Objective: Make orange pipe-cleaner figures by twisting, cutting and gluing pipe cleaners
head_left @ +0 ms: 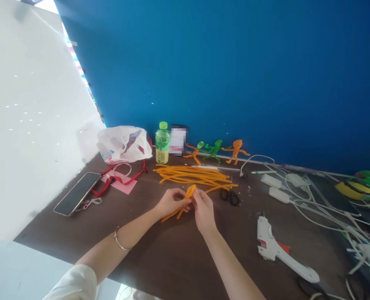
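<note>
Left hand (172,202) and right hand (204,210) above a dark brown table (172,258), fingers (197,196) of both closed in a pinch on a bent orange pipe-cleaner figure (190,192), loop upward, loose ends trailing down and left. Just beyond, a loose pile of orange pipe cleaners (191,176); to the right, black scissors (230,197) and a white hot glue gun (275,246).

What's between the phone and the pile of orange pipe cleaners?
In the head view, a red strap and a pink paper sheet lie between the phone and the orange pipe cleaners.
</note>
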`<state>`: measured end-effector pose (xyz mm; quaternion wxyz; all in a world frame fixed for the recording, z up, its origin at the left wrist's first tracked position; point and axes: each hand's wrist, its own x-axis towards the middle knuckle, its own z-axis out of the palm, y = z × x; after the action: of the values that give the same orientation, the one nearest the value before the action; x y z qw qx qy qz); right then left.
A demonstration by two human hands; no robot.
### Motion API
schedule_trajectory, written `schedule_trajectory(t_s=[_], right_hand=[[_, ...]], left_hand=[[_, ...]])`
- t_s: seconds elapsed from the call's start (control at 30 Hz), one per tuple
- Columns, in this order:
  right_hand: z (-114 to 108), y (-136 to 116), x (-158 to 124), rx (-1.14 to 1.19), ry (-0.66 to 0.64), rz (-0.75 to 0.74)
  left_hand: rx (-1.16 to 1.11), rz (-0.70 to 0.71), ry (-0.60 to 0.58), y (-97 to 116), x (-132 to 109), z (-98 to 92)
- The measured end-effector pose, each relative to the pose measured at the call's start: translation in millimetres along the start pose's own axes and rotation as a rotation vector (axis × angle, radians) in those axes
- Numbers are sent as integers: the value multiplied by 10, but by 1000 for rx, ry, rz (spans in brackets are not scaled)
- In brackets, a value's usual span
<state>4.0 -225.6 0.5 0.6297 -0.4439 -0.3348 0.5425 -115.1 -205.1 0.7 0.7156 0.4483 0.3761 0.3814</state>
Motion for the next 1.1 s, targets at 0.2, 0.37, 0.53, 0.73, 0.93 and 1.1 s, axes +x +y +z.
schedule_trajectory(t_s=[0.2,0.37,0.53,0.73,0.93,1.1], right_hand=[[19,26,0,-47,-28,-24],[-10,-19,4,-149,-33,-105],[-107,-160,60,-136,-42,-22],[-163,-328,73,-6,-363,207],[-123,-303,55,46,-372,212],[-106,-244,64,120,-321,240]], left_hand=[[175,48,-42,34,-30,-16],[67,80,-102,52,-17,-65],[-81,-30,-234,98,3,-102],[-92,-143,-396,146,6,-172],[-108,-147,-402,164,10,-186],[-112,-132,-365,151,10,-164]])
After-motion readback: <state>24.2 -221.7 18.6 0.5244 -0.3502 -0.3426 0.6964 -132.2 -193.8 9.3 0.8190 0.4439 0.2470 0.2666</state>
